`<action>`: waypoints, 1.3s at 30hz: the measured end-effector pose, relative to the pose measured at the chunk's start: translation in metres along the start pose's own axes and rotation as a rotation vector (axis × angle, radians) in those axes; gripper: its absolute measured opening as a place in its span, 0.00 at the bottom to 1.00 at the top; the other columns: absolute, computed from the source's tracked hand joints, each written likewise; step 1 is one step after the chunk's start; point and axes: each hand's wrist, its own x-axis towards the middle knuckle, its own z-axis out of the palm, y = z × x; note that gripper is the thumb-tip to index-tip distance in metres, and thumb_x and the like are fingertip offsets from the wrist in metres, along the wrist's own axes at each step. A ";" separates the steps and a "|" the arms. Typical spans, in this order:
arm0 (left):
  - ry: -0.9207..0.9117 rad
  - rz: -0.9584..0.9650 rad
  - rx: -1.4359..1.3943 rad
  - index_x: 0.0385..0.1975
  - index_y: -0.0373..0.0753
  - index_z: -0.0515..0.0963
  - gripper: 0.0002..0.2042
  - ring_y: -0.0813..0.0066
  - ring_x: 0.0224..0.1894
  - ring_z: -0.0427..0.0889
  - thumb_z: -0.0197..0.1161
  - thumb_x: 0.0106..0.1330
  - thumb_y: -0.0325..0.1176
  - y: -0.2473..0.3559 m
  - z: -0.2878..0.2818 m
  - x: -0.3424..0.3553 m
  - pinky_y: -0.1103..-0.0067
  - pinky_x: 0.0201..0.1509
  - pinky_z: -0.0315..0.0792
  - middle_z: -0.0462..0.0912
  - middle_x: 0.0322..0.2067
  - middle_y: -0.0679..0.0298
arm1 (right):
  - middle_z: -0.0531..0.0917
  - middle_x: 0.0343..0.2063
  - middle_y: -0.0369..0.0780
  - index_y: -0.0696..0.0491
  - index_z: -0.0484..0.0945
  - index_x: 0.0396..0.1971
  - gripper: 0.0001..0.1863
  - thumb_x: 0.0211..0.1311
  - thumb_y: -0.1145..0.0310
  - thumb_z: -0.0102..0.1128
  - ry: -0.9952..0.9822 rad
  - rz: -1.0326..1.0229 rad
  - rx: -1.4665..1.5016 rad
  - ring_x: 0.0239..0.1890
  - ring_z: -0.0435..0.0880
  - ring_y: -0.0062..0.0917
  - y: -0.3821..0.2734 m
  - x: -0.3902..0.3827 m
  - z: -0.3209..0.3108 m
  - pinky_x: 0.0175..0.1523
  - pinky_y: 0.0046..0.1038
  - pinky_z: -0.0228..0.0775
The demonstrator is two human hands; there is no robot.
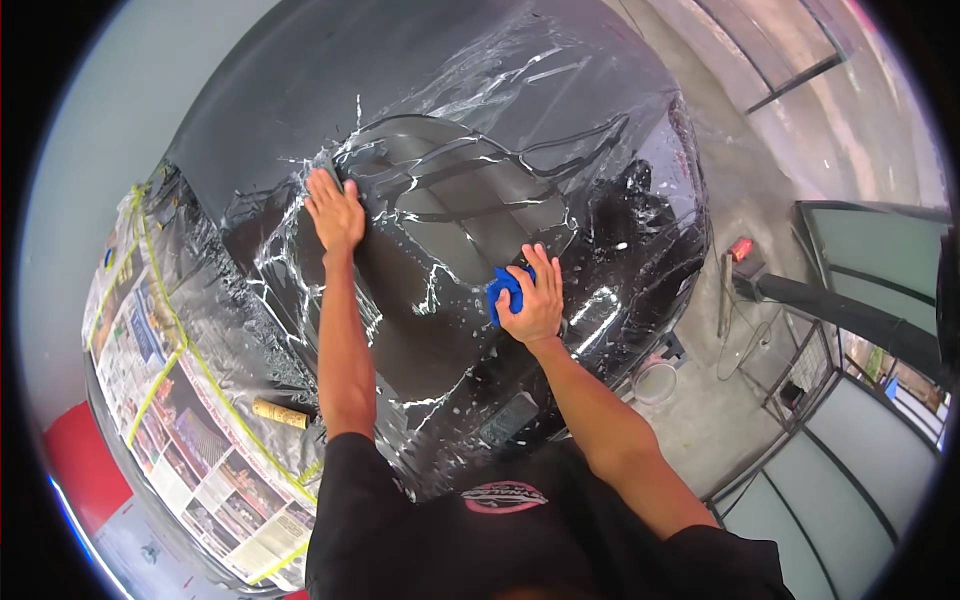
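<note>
A dark, wet car body panel (420, 320) lies below me, streaked with white and black water trails. My left hand (336, 212) rests flat on its left part, fingers stretched forward and thumb apart. A small dark grey piece (334, 174) shows by its fingertips; most of it is hidden, and I cannot make out its kind. Nearer and to the right, my right hand (535, 300) is closed round a bunched blue cloth (505, 292), which touches the panel beside a smooth grey patch (480, 210).
Newspaper (205, 435) and yellow tape mask the car's left side. A yellowish roll (280, 413) lies on the plastic sheeting, and a grey rectangular block (509, 418) on the near panel. At right, a pale bucket (656, 382), a red object (741, 248) and a metal frame (800, 375) stand on concrete.
</note>
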 end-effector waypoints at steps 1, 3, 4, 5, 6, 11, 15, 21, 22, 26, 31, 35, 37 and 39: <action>0.023 0.032 0.027 0.74 0.24 0.50 0.32 0.51 0.79 0.48 0.38 0.80 0.45 0.009 0.003 -0.015 0.58 0.81 0.42 0.50 0.77 0.44 | 0.73 0.66 0.45 0.52 0.81 0.46 0.19 0.53 0.63 0.61 0.002 0.009 0.000 0.71 0.67 0.45 0.000 -0.004 -0.001 0.76 0.52 0.51; -0.108 0.242 0.112 0.74 0.25 0.49 0.34 0.47 0.79 0.47 0.43 0.78 0.45 0.070 -0.002 -0.092 0.58 0.81 0.40 0.50 0.76 0.43 | 0.73 0.65 0.45 0.52 0.81 0.46 0.20 0.53 0.62 0.61 0.027 0.023 -0.043 0.71 0.66 0.46 0.016 -0.004 -0.001 0.76 0.52 0.51; -0.252 0.320 0.323 0.75 0.25 0.49 0.36 0.48 0.79 0.47 0.47 0.75 0.45 0.114 -0.021 -0.133 0.58 0.81 0.40 0.48 0.77 0.42 | 0.73 0.65 0.45 0.52 0.81 0.46 0.20 0.53 0.62 0.61 0.037 0.046 -0.055 0.71 0.66 0.46 0.024 -0.006 -0.004 0.76 0.52 0.51; -0.291 0.362 0.064 0.75 0.26 0.49 0.36 0.49 0.79 0.47 0.48 0.75 0.45 0.121 -0.025 -0.179 0.58 0.81 0.41 0.48 0.77 0.43 | 0.72 0.66 0.46 0.52 0.82 0.46 0.20 0.53 0.62 0.61 0.029 0.039 -0.050 0.72 0.66 0.45 0.020 -0.005 -0.004 0.76 0.52 0.51; -0.331 0.403 -0.203 0.75 0.26 0.50 0.37 0.49 0.80 0.47 0.49 0.74 0.45 0.119 -0.024 -0.206 0.58 0.80 0.41 0.48 0.77 0.44 | 0.72 0.66 0.46 0.51 0.82 0.47 0.20 0.54 0.61 0.61 0.021 0.036 -0.054 0.72 0.65 0.43 0.017 -0.005 -0.004 0.76 0.52 0.51; 0.074 0.142 -0.004 0.75 0.28 0.51 0.31 0.52 0.79 0.48 0.38 0.80 0.45 0.048 -0.007 -0.011 0.58 0.81 0.43 0.50 0.77 0.46 | 0.73 0.65 0.46 0.52 0.82 0.46 0.20 0.54 0.61 0.62 0.009 0.008 0.001 0.72 0.66 0.43 -0.001 0.005 -0.006 0.77 0.50 0.50; 0.047 0.084 -0.025 0.75 0.27 0.51 0.32 0.52 0.80 0.47 0.38 0.80 0.46 0.050 0.016 0.004 0.58 0.81 0.41 0.52 0.76 0.46 | 0.73 0.65 0.46 0.52 0.83 0.46 0.19 0.55 0.60 0.62 0.012 0.014 0.019 0.73 0.65 0.42 0.002 0.003 -0.003 0.77 0.49 0.50; -0.311 0.460 -0.188 0.76 0.30 0.50 0.35 0.50 0.80 0.46 0.47 0.75 0.45 0.141 -0.019 -0.177 0.55 0.80 0.43 0.49 0.77 0.47 | 0.73 0.65 0.46 0.51 0.82 0.46 0.19 0.55 0.59 0.62 0.014 0.069 -0.033 0.73 0.65 0.42 0.017 -0.005 -0.008 0.77 0.49 0.50; -0.318 0.491 -0.145 0.76 0.30 0.50 0.35 0.50 0.80 0.46 0.47 0.75 0.44 0.130 -0.017 -0.168 0.55 0.80 0.43 0.49 0.77 0.48 | 0.73 0.65 0.46 0.52 0.82 0.46 0.19 0.55 0.59 0.62 0.018 0.071 -0.036 0.73 0.65 0.42 0.015 -0.004 -0.009 0.77 0.49 0.50; -0.018 0.139 0.012 0.76 0.30 0.49 0.31 0.54 0.80 0.46 0.41 0.79 0.43 0.063 -0.006 0.002 0.56 0.80 0.43 0.48 0.78 0.49 | 0.73 0.65 0.46 0.51 0.83 0.46 0.20 0.54 0.60 0.63 0.004 0.011 0.026 0.72 0.66 0.41 -0.003 0.004 -0.002 0.77 0.49 0.50; -0.027 0.247 0.040 0.75 0.27 0.50 0.33 0.51 0.80 0.47 0.44 0.78 0.44 0.114 0.002 -0.088 0.57 0.80 0.44 0.53 0.76 0.45 | 0.73 0.65 0.45 0.51 0.83 0.46 0.20 0.53 0.60 0.62 0.001 0.061 -0.025 0.72 0.66 0.41 0.013 -0.005 -0.001 0.77 0.49 0.50; -0.345 0.450 -0.215 0.73 0.26 0.55 0.37 0.49 0.79 0.48 0.51 0.71 0.47 0.126 -0.025 -0.214 0.56 0.79 0.45 0.54 0.75 0.44 | 0.73 0.65 0.45 0.51 0.82 0.45 0.19 0.53 0.61 0.62 0.032 0.041 -0.070 0.72 0.66 0.43 0.018 -0.006 -0.007 0.77 0.50 0.50; -0.310 0.390 0.155 0.74 0.27 0.54 0.37 0.51 0.79 0.49 0.52 0.71 0.47 0.117 -0.039 -0.159 0.55 0.79 0.46 0.53 0.76 0.46 | 0.72 0.66 0.45 0.52 0.82 0.45 0.19 0.53 0.62 0.62 0.014 0.038 -0.080 0.72 0.65 0.43 0.022 -0.008 -0.007 0.76 0.51 0.51; -0.018 0.236 -0.015 0.76 0.31 0.50 0.33 0.53 0.80 0.47 0.45 0.78 0.44 0.061 -0.023 -0.078 0.54 0.80 0.45 0.50 0.77 0.49 | 0.72 0.66 0.45 0.52 0.82 0.46 0.19 0.53 0.62 0.62 -0.015 0.004 -0.047 0.72 0.65 0.43 0.010 0.001 -0.005 0.76 0.51 0.51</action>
